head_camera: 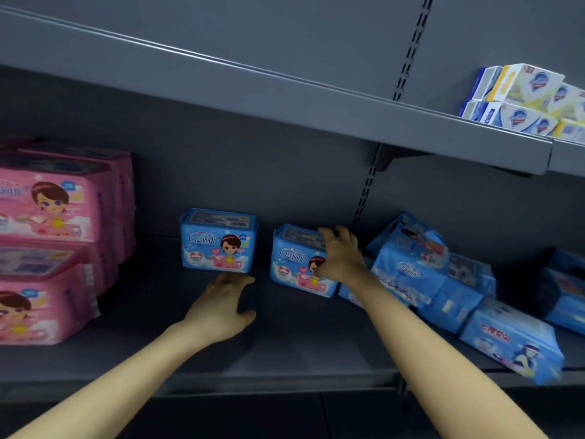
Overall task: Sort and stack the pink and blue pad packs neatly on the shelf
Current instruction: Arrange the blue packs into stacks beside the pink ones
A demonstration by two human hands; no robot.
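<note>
Pad packs in soft shiny plastic sit on the lower grey metal shelf (300, 343). At the left end, the pink pad packs (47, 248) with a cartoon girl on the front are stacked up neatly. Two blue ones stand upright in the middle, a little apart: the first blue pack (218, 240) and the second blue pack (294, 264).

The left hand (221, 307) lies low in front of the first blue pack, fingers stretched out and holding nothing. Its fingertips are right at the pack's bottom edge, but I cannot tell if they touch.

The right hand (340, 255) grips the second blue pack at its top right corner, with its fingers curled over the top.

Just to the right is a messy pile of blue packs (443, 274), tipped and leaning on each other. One lies at the shelf's front edge.

Up on the higher grey shelf (285, 99) sit small white, blue and yellow cardboard boxes (531, 99).
</note>
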